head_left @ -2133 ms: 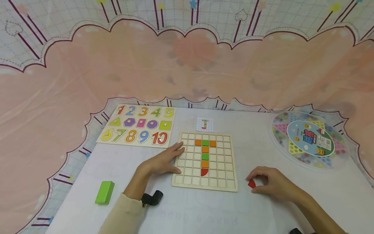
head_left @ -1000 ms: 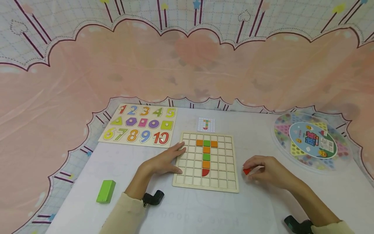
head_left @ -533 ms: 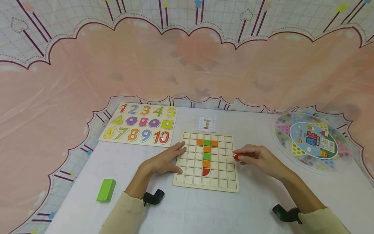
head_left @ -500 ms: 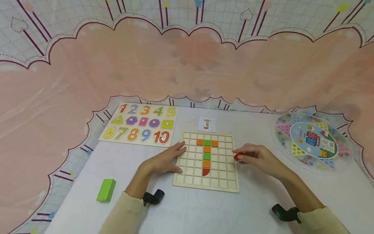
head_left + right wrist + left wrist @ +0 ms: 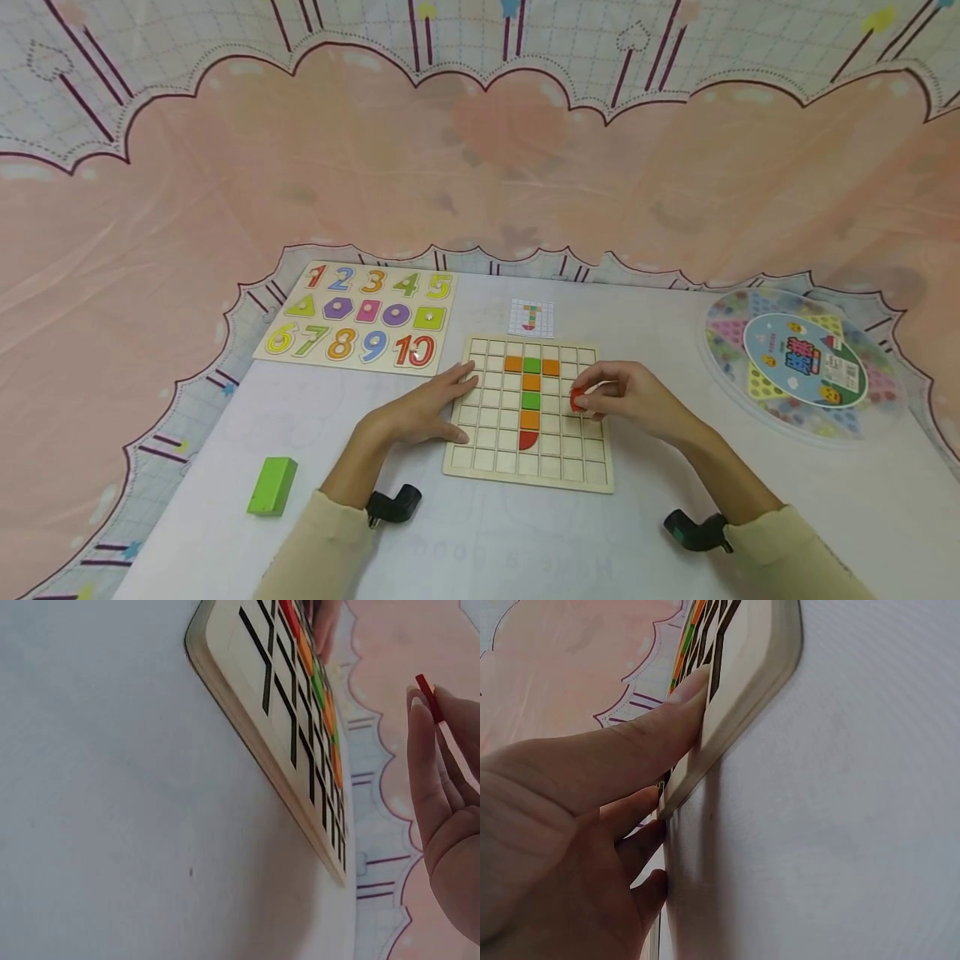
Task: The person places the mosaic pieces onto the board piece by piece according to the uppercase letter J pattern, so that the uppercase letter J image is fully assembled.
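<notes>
A wooden grid board (image 5: 486, 460) lies mid-table. Orange and green square tiles form a T shape on it, with a red quarter-round tile (image 5: 528, 439) at the lower end. My left hand (image 5: 414, 413) rests at the board's left edge, fingers spread and thumb on the rim, as the left wrist view also shows. Between thumb and fingertips my right hand (image 5: 637, 402) pinches another red tile (image 5: 429, 697), held above the right part of the grid. In the right wrist view that tile is seen edge-on, apart from the board.
Behind the board lies a small pattern card (image 5: 532, 318). A number and shape puzzle (image 5: 356, 325) is at the back left, and a green block (image 5: 272, 486) at the front left. On the right sits a round clear game case (image 5: 802, 362).
My right hand has carried the red tile from the table right of the board, up and leftward over the board's right columns. The left hand has stayed in place.
</notes>
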A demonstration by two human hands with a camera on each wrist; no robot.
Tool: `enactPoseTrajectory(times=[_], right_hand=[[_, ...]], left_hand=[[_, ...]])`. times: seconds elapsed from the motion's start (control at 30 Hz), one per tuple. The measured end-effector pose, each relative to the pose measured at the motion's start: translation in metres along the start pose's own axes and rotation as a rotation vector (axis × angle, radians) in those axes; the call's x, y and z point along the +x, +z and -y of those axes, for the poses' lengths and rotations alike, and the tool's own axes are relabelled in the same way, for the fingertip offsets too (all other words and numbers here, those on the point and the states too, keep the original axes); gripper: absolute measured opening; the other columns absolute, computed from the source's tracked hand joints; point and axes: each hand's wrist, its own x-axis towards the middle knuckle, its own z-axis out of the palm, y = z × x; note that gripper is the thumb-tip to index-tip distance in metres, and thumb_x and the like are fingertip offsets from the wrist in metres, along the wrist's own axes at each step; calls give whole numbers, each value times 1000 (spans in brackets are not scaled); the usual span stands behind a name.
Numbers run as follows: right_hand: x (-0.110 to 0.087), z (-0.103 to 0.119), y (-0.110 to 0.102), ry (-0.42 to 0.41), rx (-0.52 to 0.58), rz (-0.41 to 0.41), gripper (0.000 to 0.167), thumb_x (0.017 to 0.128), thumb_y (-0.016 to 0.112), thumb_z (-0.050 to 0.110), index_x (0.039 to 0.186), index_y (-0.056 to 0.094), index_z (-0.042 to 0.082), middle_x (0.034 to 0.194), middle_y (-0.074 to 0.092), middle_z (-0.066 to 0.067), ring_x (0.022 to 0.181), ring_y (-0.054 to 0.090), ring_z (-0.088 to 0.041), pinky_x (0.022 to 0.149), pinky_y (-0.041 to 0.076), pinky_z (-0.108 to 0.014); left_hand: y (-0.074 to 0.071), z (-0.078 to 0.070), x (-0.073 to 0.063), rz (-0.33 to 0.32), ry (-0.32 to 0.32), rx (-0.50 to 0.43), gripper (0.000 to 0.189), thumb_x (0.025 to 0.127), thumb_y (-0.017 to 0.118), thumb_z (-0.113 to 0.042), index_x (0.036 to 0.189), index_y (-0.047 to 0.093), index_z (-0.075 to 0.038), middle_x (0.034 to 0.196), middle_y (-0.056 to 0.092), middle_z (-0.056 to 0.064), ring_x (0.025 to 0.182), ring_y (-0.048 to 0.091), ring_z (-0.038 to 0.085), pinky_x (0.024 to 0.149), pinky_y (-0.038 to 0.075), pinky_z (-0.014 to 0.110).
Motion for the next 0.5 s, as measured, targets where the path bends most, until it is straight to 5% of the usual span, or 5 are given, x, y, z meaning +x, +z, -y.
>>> enactPoseTrajectory(times=[0.5], right_hand=[[27,9,44,-84,-266,91,25,84,84,18,107,77,10,102,74,-6,80,62,-13,70,57,-18]], left_hand=[[0,0,0,-2,-9,5,89,86,82,-20,160,33,-8,175,14,4,163,8,30,132,16,52]])
